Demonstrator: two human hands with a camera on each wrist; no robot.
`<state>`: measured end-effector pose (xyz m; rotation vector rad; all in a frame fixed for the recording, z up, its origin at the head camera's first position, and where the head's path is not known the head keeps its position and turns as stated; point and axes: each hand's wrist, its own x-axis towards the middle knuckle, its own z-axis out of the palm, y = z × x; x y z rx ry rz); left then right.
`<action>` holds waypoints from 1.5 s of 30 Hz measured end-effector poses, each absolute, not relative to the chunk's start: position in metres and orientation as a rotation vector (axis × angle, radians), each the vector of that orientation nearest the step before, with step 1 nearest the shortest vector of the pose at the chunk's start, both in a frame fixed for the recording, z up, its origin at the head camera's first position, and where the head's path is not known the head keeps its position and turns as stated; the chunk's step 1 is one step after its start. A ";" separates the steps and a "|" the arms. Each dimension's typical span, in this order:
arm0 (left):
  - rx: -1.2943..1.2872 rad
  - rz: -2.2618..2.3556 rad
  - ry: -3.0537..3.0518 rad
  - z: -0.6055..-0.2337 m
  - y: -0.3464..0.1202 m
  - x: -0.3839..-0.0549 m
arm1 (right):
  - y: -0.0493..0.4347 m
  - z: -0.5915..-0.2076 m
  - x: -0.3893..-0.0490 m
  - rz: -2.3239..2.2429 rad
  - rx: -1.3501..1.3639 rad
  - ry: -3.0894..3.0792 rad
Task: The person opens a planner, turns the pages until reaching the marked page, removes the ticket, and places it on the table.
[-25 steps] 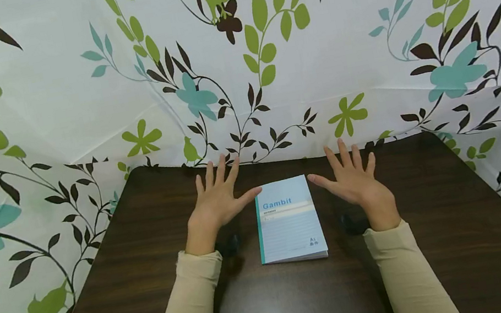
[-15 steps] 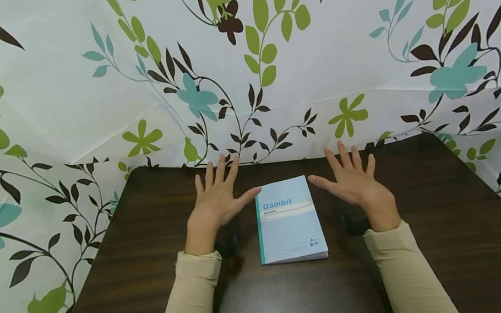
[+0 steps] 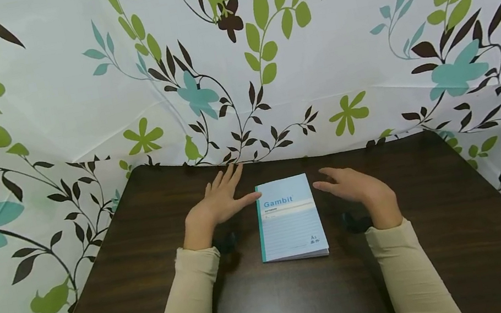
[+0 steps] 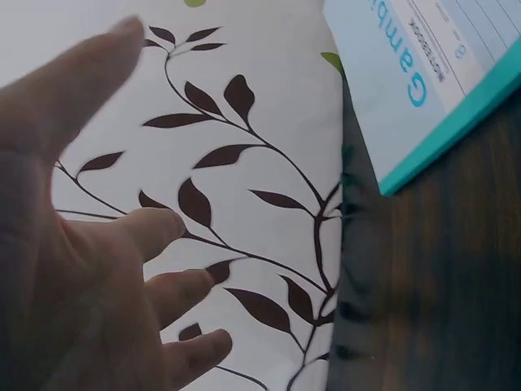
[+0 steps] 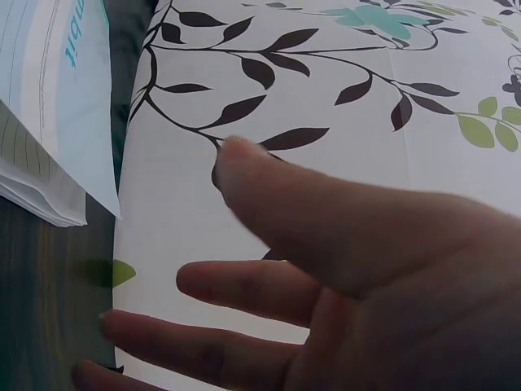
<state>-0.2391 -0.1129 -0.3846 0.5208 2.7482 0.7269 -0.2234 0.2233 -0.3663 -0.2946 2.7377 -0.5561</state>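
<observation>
A light blue notebook (image 3: 291,227) marked "Gambit", with a teal spine, lies closed in the middle of the dark table. Left of it, my left hand (image 3: 216,204) has its fingers spread and its thumb tip right at the spine near the top. On the other side my right hand (image 3: 353,186) is turned more edge-on, thumb pointing at the notebook with a small gap. Neither hand holds anything. In the right wrist view the notebook's cover (image 5: 81,106) lifts a little off its pages (image 5: 37,195) at one corner.
The dark wood-grain table (image 3: 277,308) runs back to a white cloth (image 3: 293,82) printed with leaves, flowers and birds, which hangs behind and at both sides. A small dark object (image 3: 356,221) shows beneath the right wrist, another dark shape (image 3: 225,243) by the left wrist.
Both hands have lowered and tilted from their raised, spread pose. The right hand's fingers have come together and turned toward the notebook. The notebook has stayed in place.
</observation>
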 end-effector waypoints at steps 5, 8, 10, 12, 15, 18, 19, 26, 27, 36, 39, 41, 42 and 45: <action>0.529 0.699 2.664 -0.397 -0.119 -0.246 | 0.222 -0.366 -0.224 -0.517 -0.304 2.735; 0.535 0.692 2.598 -0.401 -0.119 -0.247 | 0.223 -0.367 -0.225 -0.484 -0.301 2.718; 0.516 0.661 2.566 -0.402 -0.118 -0.246 | 0.223 -0.367 -0.226 -0.469 -0.308 2.698; 0.500 0.613 2.550 -0.404 -0.115 -0.245 | 0.220 -0.369 -0.227 -0.459 -0.318 2.678; 0.482 0.537 2.543 -0.406 -0.110 -0.244 | 0.215 -0.372 -0.229 -0.447 -0.334 2.652; 0.487 0.485 2.544 -0.410 -0.104 -0.245 | 0.210 -0.376 -0.231 -0.439 -0.330 2.631; 0.487 0.471 2.542 -0.411 -0.103 -0.246 | 0.209 -0.377 -0.231 -0.439 -0.323 2.626; 0.465 0.419 2.523 -0.415 -0.098 -0.247 | 0.200 -0.378 -0.232 -0.419 -0.304 2.614; 0.465 0.412 2.525 -0.415 -0.097 -0.247 | 0.199 -0.378 -0.232 -0.416 -0.303 2.615; 0.443 0.340 2.523 -0.419 -0.086 -0.240 | 0.198 -0.389 -0.232 -0.482 -0.285 2.581; 0.426 0.346 2.522 -0.423 -0.086 -0.238 | 0.198 -0.391 -0.230 -0.510 -0.292 2.584; 0.424 0.350 2.520 -0.425 -0.086 -0.238 | 0.198 -0.390 -0.228 -0.524 -0.303 2.585; 0.423 0.352 2.519 -0.425 -0.086 -0.238 | 0.197 -0.390 -0.228 -0.532 -0.305 2.585; 0.426 0.346 2.519 -0.427 -0.087 -0.238 | 0.198 -0.389 -0.229 -0.558 -0.342 2.585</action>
